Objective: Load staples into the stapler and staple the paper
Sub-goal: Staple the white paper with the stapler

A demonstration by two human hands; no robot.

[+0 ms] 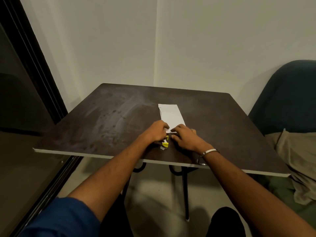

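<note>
Here the left hand (pixel 156 132) curls clenched over a yellow stapler (pixel 165 143) near the front of the dark surface (pixel 102 117), while the right hand (pixel 185 138) presses spread fingers (pixel 176 129) on the near end of the folded white paper (pixel 171 115); no lettering is legible.

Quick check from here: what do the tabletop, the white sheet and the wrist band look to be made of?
Tabletop: likely laminated board, dark brown, semi-gloss, with smudgy sheen and a pale edge strip along the near side. White sheet: paper, matte, folded flat into a narrow strip with crisp edges. Wrist band on the right arm: probably metal, thin and silvery, catching a bright glint.
</note>
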